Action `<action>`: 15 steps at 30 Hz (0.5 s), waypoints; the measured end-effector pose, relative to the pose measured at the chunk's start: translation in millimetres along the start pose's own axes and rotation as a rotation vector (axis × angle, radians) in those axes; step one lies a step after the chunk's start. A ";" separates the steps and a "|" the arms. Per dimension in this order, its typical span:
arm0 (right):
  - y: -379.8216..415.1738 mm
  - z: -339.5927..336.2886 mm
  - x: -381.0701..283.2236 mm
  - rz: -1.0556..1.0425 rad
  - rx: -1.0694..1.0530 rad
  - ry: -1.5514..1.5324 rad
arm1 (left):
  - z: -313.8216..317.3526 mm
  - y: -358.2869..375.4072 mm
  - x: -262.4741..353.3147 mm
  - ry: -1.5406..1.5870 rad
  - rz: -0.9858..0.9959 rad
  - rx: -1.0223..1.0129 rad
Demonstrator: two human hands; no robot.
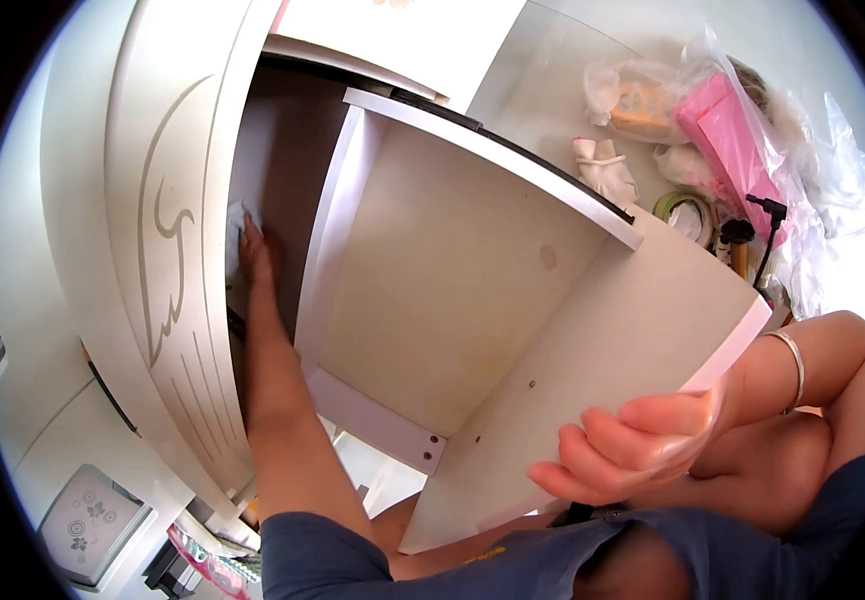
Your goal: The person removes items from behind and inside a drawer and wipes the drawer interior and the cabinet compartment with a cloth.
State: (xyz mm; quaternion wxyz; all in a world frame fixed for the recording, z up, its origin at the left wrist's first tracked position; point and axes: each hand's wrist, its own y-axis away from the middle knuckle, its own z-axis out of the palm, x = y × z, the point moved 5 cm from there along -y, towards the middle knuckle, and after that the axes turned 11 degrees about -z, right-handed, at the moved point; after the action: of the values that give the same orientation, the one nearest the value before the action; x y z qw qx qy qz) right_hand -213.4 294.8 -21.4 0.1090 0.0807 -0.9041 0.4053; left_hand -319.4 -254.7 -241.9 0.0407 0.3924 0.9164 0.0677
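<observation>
A white drawer (453,260), pulled out and tilted, fills the middle of the view, with its inside bare and a small brown stain on its bottom board. My right hand (643,445) has its fingers curled round the near edge of the drawer's wide panel. At the left, my left arm reaches into the dark cabinet opening (288,150) beside the drawer. There my left hand (257,252) presses a crumpled white cloth or tissue (236,228) against the inner side; part of the hand is in shadow.
A white cabinet panel (168,200) with a carved grey pattern stands close along my left arm. On a surface at the upper right lie a pink package (723,130), plastic bags (838,190), a roll of tape (686,215) and a black-plugged cable (771,225).
</observation>
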 end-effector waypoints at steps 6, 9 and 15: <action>-1.7 -0.2 -5.9 0.054 0.049 0.085 | -41.7 67.2 136.8 0.278 0.460 -0.130; -3.8 -2.6 -3.2 0.037 0.033 0.051 | -67.8 80.5 143.4 1.231 -0.009 -0.412; 0.1 -8.2 -1.3 0.033 0.033 0.049 | -71.2 33.7 94.9 0.752 0.016 0.034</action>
State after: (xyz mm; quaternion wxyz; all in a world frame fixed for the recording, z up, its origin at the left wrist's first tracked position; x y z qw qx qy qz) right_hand -211.1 301.1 -16.5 0.1228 0.0576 -0.8956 0.4236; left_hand -369.7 -169.5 -168.3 -0.3059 0.3479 0.8651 0.1923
